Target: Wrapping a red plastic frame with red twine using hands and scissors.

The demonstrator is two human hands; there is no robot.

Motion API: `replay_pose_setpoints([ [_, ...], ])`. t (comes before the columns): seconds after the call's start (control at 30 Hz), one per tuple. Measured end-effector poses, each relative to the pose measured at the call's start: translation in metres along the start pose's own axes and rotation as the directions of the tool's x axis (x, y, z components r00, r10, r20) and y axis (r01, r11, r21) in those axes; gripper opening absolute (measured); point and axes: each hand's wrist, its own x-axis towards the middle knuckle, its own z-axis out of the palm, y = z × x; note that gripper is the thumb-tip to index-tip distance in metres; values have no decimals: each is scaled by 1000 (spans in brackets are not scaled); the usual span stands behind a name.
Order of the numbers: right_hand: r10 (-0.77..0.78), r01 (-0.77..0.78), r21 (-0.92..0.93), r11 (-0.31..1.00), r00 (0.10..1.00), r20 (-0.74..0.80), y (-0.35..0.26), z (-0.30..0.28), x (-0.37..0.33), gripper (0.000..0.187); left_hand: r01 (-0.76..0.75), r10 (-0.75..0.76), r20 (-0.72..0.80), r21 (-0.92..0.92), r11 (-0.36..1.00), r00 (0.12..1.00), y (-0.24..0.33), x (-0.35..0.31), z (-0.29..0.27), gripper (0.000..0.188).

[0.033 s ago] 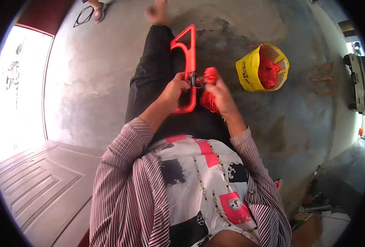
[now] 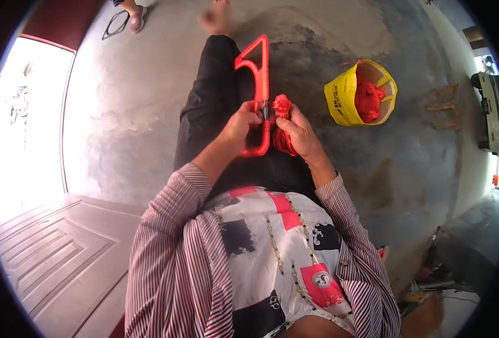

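Note:
My left hand is closed around the lower handle of a long red plastic frame that lies along my black-trousered leg and points away from me. My right hand grips a bunch of red cord pressed against the frame's right side, just beside my left hand. The two hands nearly touch over my lap. Part of the cord bunch hangs below my right palm.
A yellow bag holding more red cord stands on the concrete floor to the right. A small wooden stool is beyond it. A carved wooden door lies lower left, and another person's sandalled foot is at the top.

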Motion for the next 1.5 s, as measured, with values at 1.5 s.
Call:
replay_pose_setpoints([
  [1.5,-261,334,614,715,942,-209,-103,-102,-36,19,-147,171,-58,288,946,984,54,-26,24,18],
])
